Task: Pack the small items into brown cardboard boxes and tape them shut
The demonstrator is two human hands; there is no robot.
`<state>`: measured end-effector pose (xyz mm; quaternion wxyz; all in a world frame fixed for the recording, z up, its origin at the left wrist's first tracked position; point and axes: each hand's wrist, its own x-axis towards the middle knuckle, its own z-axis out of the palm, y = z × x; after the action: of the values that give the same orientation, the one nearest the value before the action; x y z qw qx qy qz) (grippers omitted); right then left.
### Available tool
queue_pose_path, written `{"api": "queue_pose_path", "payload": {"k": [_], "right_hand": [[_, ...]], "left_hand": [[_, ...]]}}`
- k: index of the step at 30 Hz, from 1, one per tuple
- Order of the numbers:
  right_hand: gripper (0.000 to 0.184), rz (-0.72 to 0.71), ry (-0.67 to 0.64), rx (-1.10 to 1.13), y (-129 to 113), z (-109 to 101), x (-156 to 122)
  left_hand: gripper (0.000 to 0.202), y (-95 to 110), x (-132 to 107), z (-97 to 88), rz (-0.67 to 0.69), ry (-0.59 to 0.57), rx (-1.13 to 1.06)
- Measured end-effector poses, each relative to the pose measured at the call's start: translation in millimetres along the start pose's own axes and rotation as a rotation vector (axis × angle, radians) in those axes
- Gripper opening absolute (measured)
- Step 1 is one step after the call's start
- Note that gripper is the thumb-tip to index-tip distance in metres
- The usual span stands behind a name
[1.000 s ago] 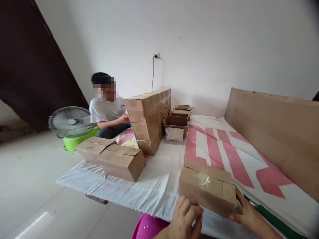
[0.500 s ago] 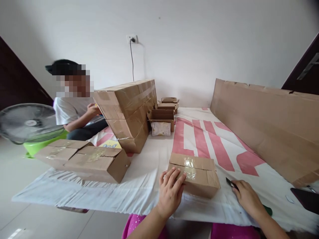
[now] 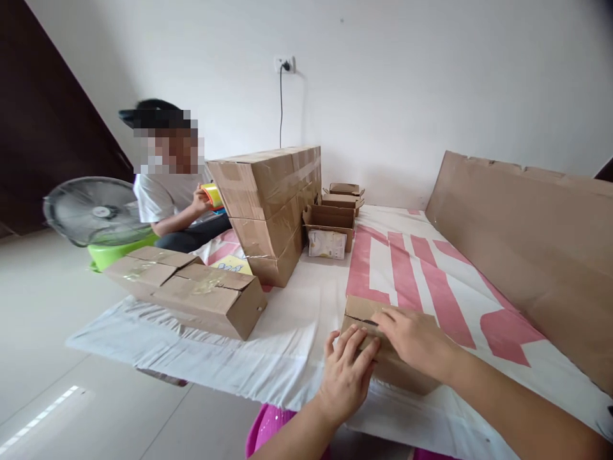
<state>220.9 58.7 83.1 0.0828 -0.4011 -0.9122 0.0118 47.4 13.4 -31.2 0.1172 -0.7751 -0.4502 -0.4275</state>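
The cardboard box [image 3: 407, 377] lies at the near edge of the cloth-covered surface [image 3: 306, 326]. The left hand [image 3: 348, 374] rests on its left end, fingers spread. The right hand [image 3: 416, 340] bends over its top; a dark sliver [image 3: 368, 322] shows at the fingertips, but whether they pinch it cannot be told. Two taped boxes [image 3: 204, 297] lie well apart to the left.

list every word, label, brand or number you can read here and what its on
No text is readable.
White packet at the front of an open box: print, too small to read.
Yellow item beside the stacked boxes: blue marks, too unclear to tell if they are letters.
Cloth: large red shapes, no word I can make out.
Box at the left hand and right hand: no writing visible.
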Motion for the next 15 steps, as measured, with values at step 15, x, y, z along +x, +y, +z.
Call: {"api": "queue_pose_path", "payload": {"k": [15], "right_hand": [[0.029,0.102,-0.247,-0.190,0.1,-29.2,-5.8]], "left_hand": [[0.031,-1.4,0.3,-0.5,0.003,-0.012,0.012]]}}
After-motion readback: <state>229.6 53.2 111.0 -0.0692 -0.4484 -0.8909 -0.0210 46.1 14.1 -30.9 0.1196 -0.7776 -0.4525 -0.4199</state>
